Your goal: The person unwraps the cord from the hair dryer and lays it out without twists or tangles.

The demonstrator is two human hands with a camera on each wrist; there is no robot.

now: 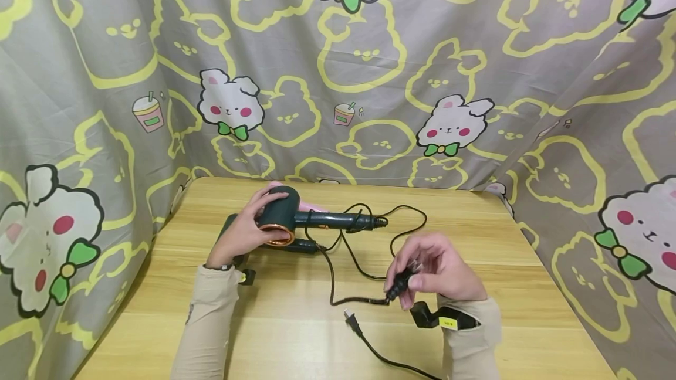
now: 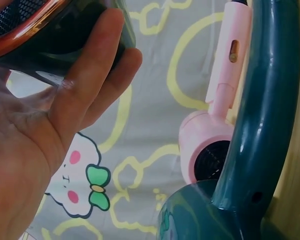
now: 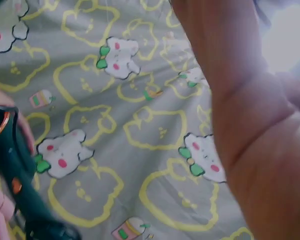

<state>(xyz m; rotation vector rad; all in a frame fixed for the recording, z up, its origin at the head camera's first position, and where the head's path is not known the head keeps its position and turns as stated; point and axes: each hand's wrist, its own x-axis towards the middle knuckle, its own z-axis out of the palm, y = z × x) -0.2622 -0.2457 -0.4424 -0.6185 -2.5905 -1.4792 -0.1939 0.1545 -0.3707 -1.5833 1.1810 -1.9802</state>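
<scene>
My left hand (image 1: 244, 231) grips the round head of a dark green hair dryer (image 1: 279, 216) with a copper-coloured ring. Its handle points right, and black cord loops around it. In the left wrist view the fingers wrap that head at the upper left. My right hand (image 1: 440, 268) pinches a black plug (image 1: 399, 284) above the table, right of the dryers; its prongs are partly hidden by the fingers. In the right wrist view mostly the palm shows, and the plug is out of sight.
A second dark green hair dryer (image 2: 262, 110) lies below the held one, and a pink hair dryer (image 2: 206, 142) lies behind. Another plug (image 1: 352, 322) with a black cord rests near the front of the wooden table (image 1: 296, 333). Patterned curtains (image 1: 296, 46) surround the table.
</scene>
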